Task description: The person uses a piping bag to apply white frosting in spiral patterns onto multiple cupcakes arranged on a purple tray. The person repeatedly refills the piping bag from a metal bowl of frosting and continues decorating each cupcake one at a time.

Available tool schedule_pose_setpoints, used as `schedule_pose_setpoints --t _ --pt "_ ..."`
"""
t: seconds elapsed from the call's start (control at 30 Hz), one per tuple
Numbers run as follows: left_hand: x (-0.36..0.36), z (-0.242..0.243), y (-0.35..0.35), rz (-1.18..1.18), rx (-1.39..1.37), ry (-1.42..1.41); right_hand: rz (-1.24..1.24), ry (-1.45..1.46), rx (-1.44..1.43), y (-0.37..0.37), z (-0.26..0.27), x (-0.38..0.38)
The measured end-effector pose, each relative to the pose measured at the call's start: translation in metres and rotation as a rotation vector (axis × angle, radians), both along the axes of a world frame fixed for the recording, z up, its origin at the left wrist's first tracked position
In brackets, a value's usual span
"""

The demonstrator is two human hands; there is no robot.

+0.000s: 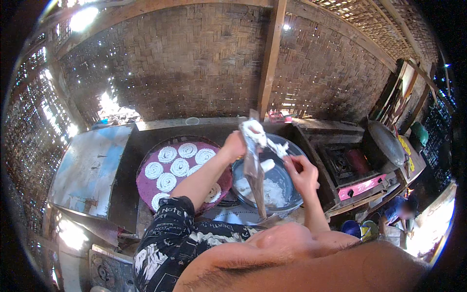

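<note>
My left hand (235, 146) grips a long wooden tool (253, 164), blurred, held upright above a basin. White, sticky dough (254, 133) clings to the tool's upper end, and a strip of it stretches to the right. My right hand (303, 171) is over the basin's right side, its fingertips pinching the end of that strip. Inside the grey-blue basin (239, 171) lie a white dough lump (267, 165) and a heap of white dough or flour (271, 191). To the left, a round tray lined with purple cloth (146, 186) holds several white spiral dough pieces (179, 167); my left forearm crosses over it.
At the right is a pink-fronted gas stove (361, 187), with a large dark pot (385, 146) beside it. A worn board box (91, 169) stands at the left. Behind rises a woven bamboo wall (164, 62) with a wooden post (271, 54). Another person (394, 211) crouches at lower right near buckets (351, 229).
</note>
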State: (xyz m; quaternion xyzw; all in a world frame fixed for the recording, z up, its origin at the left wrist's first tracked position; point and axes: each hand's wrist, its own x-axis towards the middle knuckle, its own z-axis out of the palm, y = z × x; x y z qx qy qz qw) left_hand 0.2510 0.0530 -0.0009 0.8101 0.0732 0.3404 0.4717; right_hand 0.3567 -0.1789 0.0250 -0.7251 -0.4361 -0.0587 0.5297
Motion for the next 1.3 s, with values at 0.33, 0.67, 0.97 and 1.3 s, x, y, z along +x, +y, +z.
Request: schedule_pose_setpoints --t 0.33,0.67,0.97,1.3 --pt "0.002 0.012 -0.008 0.251 0.401 0.095 -0.152 -0.674 0.233 0.013 0.013 -0.008" --pt "-0.002 0.009 -0.021 0.229 0.442 0.111 -0.172 -0.257 0.170 0.017 0.009 -0.006" --pt "0.003 -0.018 0.029 0.075 0.024 0.056 0.177 -0.089 0.178 -0.015 -0.017 -0.017" --pt "-0.025 -0.001 0.025 -0.292 -0.644 -0.296 0.156 -0.153 0.006 -0.027 -0.002 -0.032"
